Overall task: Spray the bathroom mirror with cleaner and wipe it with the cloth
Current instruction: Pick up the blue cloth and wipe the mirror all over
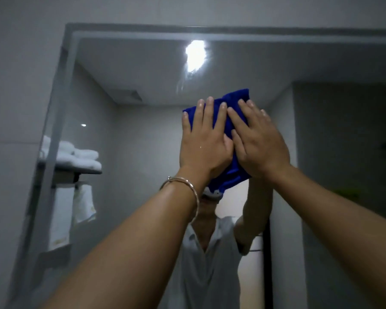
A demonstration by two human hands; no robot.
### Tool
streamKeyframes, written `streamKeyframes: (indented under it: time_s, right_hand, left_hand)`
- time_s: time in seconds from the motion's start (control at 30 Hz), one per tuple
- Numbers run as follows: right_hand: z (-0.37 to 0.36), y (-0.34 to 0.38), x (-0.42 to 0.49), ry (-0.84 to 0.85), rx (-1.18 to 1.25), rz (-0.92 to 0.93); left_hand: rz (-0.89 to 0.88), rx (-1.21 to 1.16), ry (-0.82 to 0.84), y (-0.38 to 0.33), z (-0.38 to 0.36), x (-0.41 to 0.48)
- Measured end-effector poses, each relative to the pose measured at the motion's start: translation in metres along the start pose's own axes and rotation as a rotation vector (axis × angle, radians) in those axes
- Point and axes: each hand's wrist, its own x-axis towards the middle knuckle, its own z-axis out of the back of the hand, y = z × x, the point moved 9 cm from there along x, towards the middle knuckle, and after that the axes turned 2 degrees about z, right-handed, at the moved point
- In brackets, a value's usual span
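The large wall mirror [143, 81] fills most of the head view, its grey frame running along the top and left. A blue cloth [233, 101] is pressed flat against the glass high up, near the middle. My left hand [204, 139], with a thin bangle on the wrist, lies flat on the cloth's left part. My right hand [257, 141] lies flat on its right part, thumbs nearly touching. Wet streaks [181, 84] run down the glass just above and left of the cloth. No spray bottle is in view.
The mirror reflects a ceiling lamp [195, 55], a rack with folded white towels [76, 157], a hanging towel [84, 204] and a person in a light shirt [206, 268]. Grey wall [20, 85] lies left of the mirror frame.
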Motion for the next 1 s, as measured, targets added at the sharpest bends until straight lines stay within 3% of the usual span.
streamKeyframes:
  time_s: [0.27,0.53,1.0]
  right_hand:
    - [0.002,-0.005,-0.018,-0.025,0.027,-0.076]
    - [-0.003,0.008,-0.057,-0.033,0.07,-0.04]
    - [-0.026,0.086,-0.118,-0.009,0.109,-0.014]
  left_hand:
    - [-0.047,0.033,-0.056,-0.008,-0.005,-0.008]
    - [-0.003,0.002,-0.037,-0.015,-0.014,-0.054]
    - [-0.052,0.022,0.003,0.026,-0.018,-0.15]
